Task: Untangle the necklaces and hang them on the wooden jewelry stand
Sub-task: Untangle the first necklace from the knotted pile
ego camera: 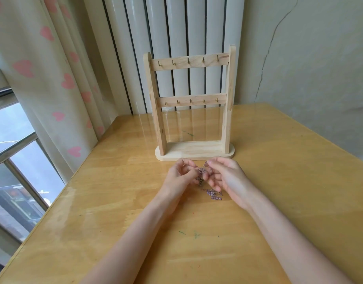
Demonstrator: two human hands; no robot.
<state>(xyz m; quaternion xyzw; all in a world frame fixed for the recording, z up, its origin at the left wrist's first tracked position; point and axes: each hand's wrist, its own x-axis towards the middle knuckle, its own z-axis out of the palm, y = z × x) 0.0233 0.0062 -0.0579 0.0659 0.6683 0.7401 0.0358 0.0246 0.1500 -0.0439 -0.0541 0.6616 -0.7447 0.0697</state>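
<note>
Now both hands (205,177) pinch tangled necklaces (203,175) before stand (191,103).

The necklaces (205,182) form a tangle too small to count or separate by strand. The left hand (181,175) and right hand (227,177) conceal part of it. Both forearms are cut off at the bottom edge.

The stand (193,103) rises just beyond both hands, blocking the way forward; its hooks (188,62) hang bare. Open table (299,181) lies on either side. A loose chain (214,194) lies under the right hand (227,179).
</note>
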